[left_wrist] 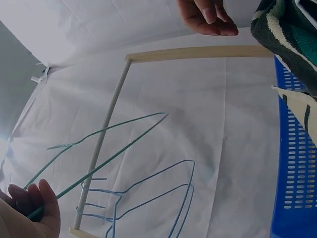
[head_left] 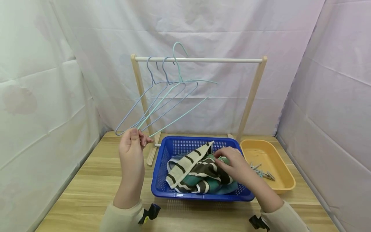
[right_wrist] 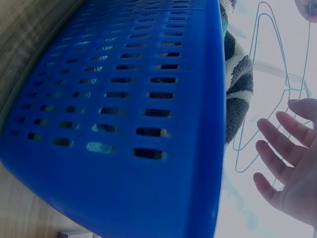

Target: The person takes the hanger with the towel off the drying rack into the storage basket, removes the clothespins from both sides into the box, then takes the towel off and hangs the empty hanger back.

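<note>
My left hand [head_left: 134, 143] pinches the lower corner of a mint-green wire hanger [head_left: 177, 121], whose hook rises above the rack's bar in the head view. Two blue hangers [head_left: 152, 84] hang by their hooks on the left part of the white bar [head_left: 214, 60]. Over the blue basket [head_left: 203, 197] my right hand [head_left: 235, 163] is held with loosely bent fingers and grips nothing; its fingertips overlap the cloth in the head view. Inside the basket lie striped towels: a cream one with dark stripes [head_left: 188, 164] on top of a green, brown and white one [head_left: 207, 169].
A yellow tray [head_left: 279, 161] with several clothespins [head_left: 262, 172] stands right of the basket. The rack's wooden posts [head_left: 251, 100] rise behind the basket from the wooden table [head_left: 95, 183]. White curtains [head_left: 40, 106] hang at the back and both sides.
</note>
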`<action>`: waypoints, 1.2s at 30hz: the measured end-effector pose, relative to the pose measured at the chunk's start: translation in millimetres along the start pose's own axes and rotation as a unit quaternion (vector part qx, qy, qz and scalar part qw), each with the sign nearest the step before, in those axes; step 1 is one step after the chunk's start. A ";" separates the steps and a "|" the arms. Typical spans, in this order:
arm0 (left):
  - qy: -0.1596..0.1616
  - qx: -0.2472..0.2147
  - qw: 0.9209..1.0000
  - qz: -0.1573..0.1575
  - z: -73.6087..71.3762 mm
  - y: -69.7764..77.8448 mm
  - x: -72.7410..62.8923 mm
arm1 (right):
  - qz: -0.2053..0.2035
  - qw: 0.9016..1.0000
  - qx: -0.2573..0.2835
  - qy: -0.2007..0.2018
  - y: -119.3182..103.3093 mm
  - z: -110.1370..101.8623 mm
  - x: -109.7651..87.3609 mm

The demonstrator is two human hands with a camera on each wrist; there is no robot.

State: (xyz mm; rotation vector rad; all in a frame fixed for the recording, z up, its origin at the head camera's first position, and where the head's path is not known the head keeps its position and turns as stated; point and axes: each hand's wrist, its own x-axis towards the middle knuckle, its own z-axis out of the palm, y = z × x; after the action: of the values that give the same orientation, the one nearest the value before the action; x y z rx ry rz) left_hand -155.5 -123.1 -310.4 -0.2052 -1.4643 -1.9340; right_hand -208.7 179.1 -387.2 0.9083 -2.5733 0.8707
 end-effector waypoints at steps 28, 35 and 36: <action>-0.036 0.024 0.999 -0.016 20.3 -28.8 28.0 | 0.117 0.991 0.066 0.029 -2.1 4.6 -5.3; -0.038 0.053 0.998 -0.023 16.5 -38.0 27.5 | 0.132 0.987 0.080 0.033 -1.8 4.3 -7.1; -0.038 0.056 0.997 -0.025 16.0 -39.0 27.2 | 0.134 0.987 0.080 0.033 -1.7 4.3 -7.4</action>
State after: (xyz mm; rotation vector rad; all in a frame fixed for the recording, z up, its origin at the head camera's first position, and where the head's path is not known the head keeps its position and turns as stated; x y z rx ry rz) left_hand -203.9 -115.6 -321.6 -0.1962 -1.6365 -1.8955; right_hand -202.2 178.9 -393.0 0.5671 -2.6354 1.1747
